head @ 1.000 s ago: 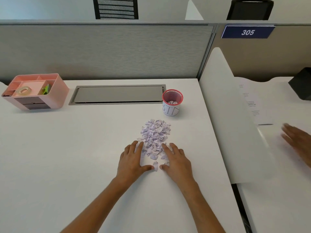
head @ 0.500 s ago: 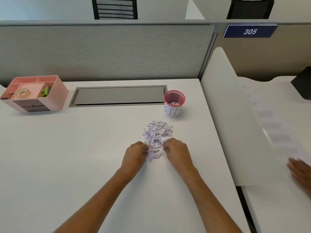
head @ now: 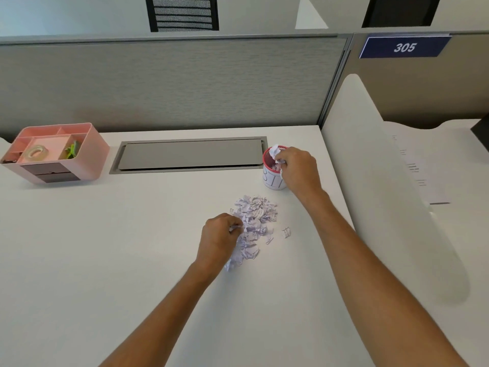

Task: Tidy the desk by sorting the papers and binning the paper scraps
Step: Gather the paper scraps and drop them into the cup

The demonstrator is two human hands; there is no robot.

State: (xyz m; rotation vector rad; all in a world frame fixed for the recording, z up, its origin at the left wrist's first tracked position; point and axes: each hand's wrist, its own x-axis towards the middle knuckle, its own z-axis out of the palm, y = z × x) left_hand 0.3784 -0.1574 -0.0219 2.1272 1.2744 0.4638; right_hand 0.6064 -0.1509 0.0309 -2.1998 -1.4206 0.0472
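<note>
Nearest, on the smooth white desk (head: 105, 260), the left hand (head: 218, 238) pinches crumpled scraps (head: 255, 221), a ragged heap running near-to-far. Beyond, the right hand (head: 299, 170) clutches a wad, apparently over the round red-rimmed bin (head: 271, 178).

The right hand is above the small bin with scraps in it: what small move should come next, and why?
Probably the right hand should let go, so its scraps drop into the bin. It already holds them over the red rim. The left hand grips more from the pile, which is still large.
</note>
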